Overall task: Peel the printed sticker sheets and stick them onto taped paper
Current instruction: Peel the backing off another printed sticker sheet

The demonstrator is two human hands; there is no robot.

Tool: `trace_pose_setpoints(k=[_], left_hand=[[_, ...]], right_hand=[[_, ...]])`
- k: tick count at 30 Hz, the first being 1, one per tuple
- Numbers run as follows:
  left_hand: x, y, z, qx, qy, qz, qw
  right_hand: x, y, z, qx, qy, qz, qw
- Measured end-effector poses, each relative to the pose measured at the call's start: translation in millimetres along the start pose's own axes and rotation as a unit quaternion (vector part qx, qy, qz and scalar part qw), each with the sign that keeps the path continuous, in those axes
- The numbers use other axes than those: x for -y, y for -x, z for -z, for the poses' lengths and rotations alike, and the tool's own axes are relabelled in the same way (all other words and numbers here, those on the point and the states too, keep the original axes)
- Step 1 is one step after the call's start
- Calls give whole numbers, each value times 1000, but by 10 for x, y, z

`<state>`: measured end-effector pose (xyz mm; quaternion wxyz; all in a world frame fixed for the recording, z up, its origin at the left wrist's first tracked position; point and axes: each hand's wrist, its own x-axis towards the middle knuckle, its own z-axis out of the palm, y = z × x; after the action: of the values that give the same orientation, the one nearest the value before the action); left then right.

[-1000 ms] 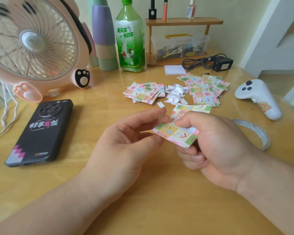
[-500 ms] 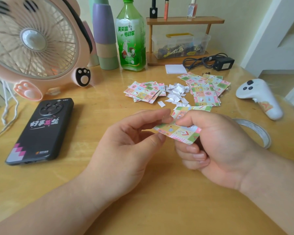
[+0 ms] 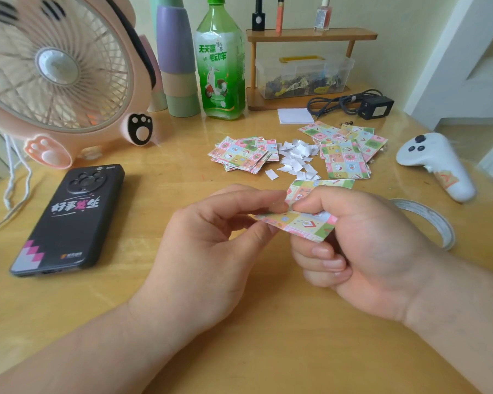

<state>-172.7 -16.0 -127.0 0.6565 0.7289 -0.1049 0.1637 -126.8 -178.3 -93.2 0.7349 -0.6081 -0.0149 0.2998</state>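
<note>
Above the wooden table (image 3: 239, 351), both hands hold one small printed sticker sheet (image 3: 302, 226) with pastel squares. My left hand (image 3: 211, 243) pinches its left edge between thumb and forefinger. My right hand (image 3: 362, 251) pinches its top with thumb and forefinger, its other fingers curled underneath. A second sheet (image 3: 322, 185) lies on the table just behind my fingers, partly hidden. Two stacks of printed sheets lie further back: the left stack (image 3: 242, 153) and the right stack (image 3: 346, 150). Between them sits a heap of white paper scraps (image 3: 295, 157). A tape roll (image 3: 427, 220) lies right of my right hand.
A black phone (image 3: 69, 220) lies at the left, a pink fan (image 3: 52, 78) behind it. Stacked cups (image 3: 178, 55), a green bottle (image 3: 221, 61) and a wooden shelf (image 3: 310, 35) with a plastic box line the back. A white controller (image 3: 436, 163), charger (image 3: 376, 108) and notepad (image 3: 295, 115) lie right.
The hands and the held sheet have barely moved. My left forefinger and right thumb have closed a little tighter at the sheet's top edge.
</note>
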Motion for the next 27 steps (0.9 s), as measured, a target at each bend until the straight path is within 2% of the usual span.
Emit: trace_pose_setpoints(k=[9,19,27], left_hand=[[-62,12,20,-18,-69,-57,996],[-109,26,41,-3,-106,-100,989],[-146,-19,70,8,-213,-174,961]], right_hand=[[5,-1,9,50,19,-22,998],[57,37,11,68,54,-46,995],[110,35,36,66,65,-67,993]])
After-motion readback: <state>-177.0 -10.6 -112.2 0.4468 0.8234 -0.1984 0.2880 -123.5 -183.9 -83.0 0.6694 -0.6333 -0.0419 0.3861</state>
